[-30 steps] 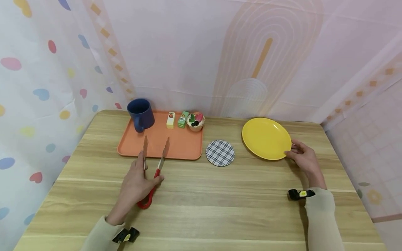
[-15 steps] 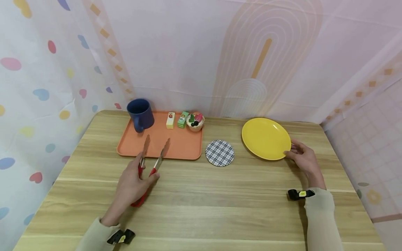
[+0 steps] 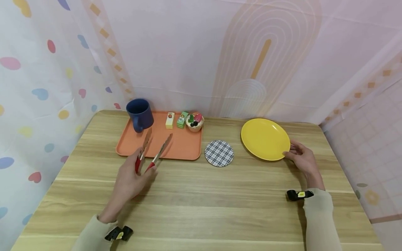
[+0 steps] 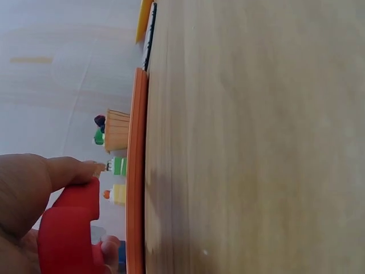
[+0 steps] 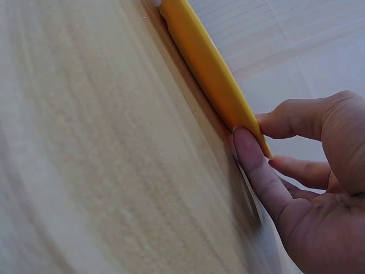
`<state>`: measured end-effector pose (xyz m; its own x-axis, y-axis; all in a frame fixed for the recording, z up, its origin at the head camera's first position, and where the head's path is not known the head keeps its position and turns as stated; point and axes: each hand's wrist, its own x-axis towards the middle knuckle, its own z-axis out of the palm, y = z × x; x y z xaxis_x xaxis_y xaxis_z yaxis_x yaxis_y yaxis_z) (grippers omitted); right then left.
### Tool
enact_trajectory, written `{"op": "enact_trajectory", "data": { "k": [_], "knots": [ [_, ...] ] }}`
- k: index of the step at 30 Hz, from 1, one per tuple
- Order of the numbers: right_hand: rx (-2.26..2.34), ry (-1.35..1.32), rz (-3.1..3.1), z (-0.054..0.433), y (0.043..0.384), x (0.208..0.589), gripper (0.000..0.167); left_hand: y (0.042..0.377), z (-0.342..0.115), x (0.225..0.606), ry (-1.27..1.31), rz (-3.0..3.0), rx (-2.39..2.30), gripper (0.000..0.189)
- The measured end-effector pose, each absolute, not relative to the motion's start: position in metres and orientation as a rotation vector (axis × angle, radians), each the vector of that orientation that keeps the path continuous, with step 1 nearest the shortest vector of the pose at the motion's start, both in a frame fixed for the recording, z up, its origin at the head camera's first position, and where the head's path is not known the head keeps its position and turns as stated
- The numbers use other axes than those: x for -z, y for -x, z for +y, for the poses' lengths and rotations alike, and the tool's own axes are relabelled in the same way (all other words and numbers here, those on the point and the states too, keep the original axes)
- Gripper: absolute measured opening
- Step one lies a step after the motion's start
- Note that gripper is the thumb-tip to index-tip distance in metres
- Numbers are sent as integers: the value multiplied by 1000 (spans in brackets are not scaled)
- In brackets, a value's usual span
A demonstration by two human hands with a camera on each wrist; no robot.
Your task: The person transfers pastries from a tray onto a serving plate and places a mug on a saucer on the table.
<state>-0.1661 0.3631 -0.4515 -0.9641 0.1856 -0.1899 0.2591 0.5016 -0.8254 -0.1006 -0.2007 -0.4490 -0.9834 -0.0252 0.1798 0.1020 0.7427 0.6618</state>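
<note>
My left hand (image 3: 128, 181) grips a pair of red-handled tongs (image 3: 163, 147), thumb on one arm and fingers on the other. The metal arms stand spread apart, with nothing between their tips, over the near left part of the orange tray (image 3: 183, 148). In the left wrist view the red handle (image 4: 65, 240) lies between thumb and fingers, and its rear end is hidden by my hand in the head view. My right hand (image 3: 304, 159) pinches the right rim of the yellow plate (image 3: 265, 139); in the right wrist view the plate's edge (image 5: 214, 65) sits between thumb and fingers.
On the tray stand a dark blue mug (image 3: 140, 113), a small yellow carton (image 3: 170, 120), a green carton (image 3: 181, 120) and a toy fruit tart (image 3: 195, 122). A round checked coaster (image 3: 219, 153) lies between tray and plate. A patterned cloth (image 3: 188, 52) hangs behind the table.
My left hand has shifted slightly left, and the tongs have settled deeper into it. Their tips have moved a little farther over the tray toward the mug. The right hand stays at the plate.
</note>
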Motion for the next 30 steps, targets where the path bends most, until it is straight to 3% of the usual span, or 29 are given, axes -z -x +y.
{"op": "enact_trajectory", "data": {
  "k": [15,24,30],
  "knots": [
    [1506,-405,2641,364,166,453,72,118,-198,444,100,-2764,1046,78],
    [1511,-402,2645,365,166,455,73,129,-195,441,100,-2750,1010,76],
    [1516,-404,2636,365,166,454,73,138,-193,441,101,-2738,1014,65]
  ]
}}
